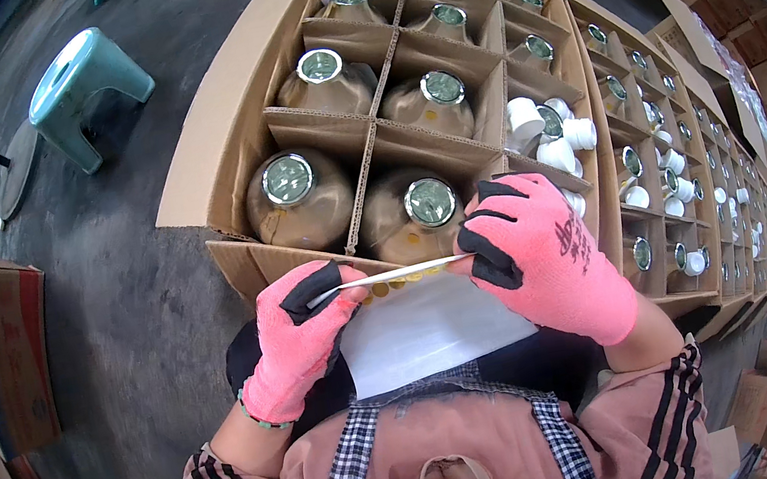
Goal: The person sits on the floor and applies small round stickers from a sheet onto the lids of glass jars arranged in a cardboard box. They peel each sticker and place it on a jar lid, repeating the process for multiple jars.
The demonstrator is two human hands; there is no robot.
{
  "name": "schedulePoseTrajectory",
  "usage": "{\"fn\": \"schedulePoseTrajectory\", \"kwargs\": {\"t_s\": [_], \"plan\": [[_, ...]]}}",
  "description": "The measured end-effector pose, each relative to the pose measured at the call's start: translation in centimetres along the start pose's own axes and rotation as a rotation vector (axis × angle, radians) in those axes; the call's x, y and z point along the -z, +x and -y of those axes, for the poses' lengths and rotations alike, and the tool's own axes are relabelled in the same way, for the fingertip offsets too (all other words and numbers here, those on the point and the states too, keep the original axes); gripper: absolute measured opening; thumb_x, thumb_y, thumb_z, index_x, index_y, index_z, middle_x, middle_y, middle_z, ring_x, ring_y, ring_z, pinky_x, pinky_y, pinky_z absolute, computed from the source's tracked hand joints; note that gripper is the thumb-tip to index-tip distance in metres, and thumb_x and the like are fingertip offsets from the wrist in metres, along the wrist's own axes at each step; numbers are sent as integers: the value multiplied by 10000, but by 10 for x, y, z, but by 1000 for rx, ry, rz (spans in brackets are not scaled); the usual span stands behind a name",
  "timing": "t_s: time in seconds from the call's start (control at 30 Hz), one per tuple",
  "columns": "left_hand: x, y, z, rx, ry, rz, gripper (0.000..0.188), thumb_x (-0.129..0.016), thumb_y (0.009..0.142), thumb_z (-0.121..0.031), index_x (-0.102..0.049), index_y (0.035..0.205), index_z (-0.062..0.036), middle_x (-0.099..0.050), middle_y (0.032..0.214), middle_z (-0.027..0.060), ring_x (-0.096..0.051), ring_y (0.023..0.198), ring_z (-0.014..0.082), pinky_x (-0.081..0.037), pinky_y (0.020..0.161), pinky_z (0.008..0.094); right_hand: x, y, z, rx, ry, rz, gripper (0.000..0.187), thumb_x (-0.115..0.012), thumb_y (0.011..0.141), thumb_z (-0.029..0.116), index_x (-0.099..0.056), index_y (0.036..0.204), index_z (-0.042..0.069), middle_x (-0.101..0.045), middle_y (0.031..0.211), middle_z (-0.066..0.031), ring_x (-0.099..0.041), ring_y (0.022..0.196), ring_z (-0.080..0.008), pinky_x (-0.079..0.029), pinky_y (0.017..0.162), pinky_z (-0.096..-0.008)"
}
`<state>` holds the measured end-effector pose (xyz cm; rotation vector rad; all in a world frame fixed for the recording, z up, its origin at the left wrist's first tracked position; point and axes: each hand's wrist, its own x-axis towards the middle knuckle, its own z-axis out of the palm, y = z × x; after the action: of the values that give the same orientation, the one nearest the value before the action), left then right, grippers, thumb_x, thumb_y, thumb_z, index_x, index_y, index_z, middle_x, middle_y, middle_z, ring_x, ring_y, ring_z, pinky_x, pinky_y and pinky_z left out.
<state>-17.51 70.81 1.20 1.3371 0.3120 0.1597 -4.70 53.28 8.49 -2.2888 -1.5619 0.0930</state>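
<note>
A white backing sheet with a row of round gold-yellow stickers is stretched between my hands, bent over along its far edge. My left hand, in a pink glove with black fingertips, pinches the left end between thumb and fingers. At the other end, my right hand, gloved alike, grips the sheet with thumb and forefinger. Just beyond it, two round glass bottles with silver rims, the left bottle and the right bottle, sit in the nearest compartments. Yellow dots show on the right one.
The cardboard carton has dividers and several more bottles. White caps lie in a right-hand compartment. More filled cartons run off to the right. A turquoise stool stands at the far left, above a brown box.
</note>
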Motion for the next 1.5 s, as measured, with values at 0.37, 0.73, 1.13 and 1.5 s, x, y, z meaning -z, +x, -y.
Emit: {"fn": "schedulePoseTrajectory", "kwargs": {"t_s": [0.37, 0.73, 1.13, 1.5], "plan": [[9, 2, 0, -14, -149, 30, 140, -600, 741, -25, -577, 862, 41, -576, 731, 19, -476, 640, 51, -379, 582, 171, 16, 2, 3, -67, 87, -9, 208, -669, 606, 89, -533, 755, 43, -518, 738, -95, -500, 756, -282, -383, 711, -363], [9, 1, 3, 5, -192, 37, 169, -620, 739, -51, -572, 868, 47, -569, 748, 18, -476, 658, 54, -383, 605, 176, 16, -5, 7, 27, 85, -125, 228, -674, 613, 88, -552, 805, 76, -530, 759, -61, -507, 788, -260, -380, 742, -364], [9, 4, 0, 17, -132, 16, 163, -616, 750, -99, -592, 850, 28, -567, 733, -4, -463, 658, 37, -379, 598, 172, 15, -2, 7, 228, -66, -186, 263, -672, 467, 5, -570, 697, 82, -566, 758, -32, -548, 856, -248, -399, 765, -402], [17, 4, 1, 193, -268, -26, 182, -615, 749, -168, -606, 841, -11, -561, 696, -21, -470, 639, 24, -380, 563, 173, 26, 23, -3, 241, 235, -309, 155, -621, 577, -18, -540, 678, 67, -593, 812, -55, -541, 896, -234, -386, 819, -416]]}}
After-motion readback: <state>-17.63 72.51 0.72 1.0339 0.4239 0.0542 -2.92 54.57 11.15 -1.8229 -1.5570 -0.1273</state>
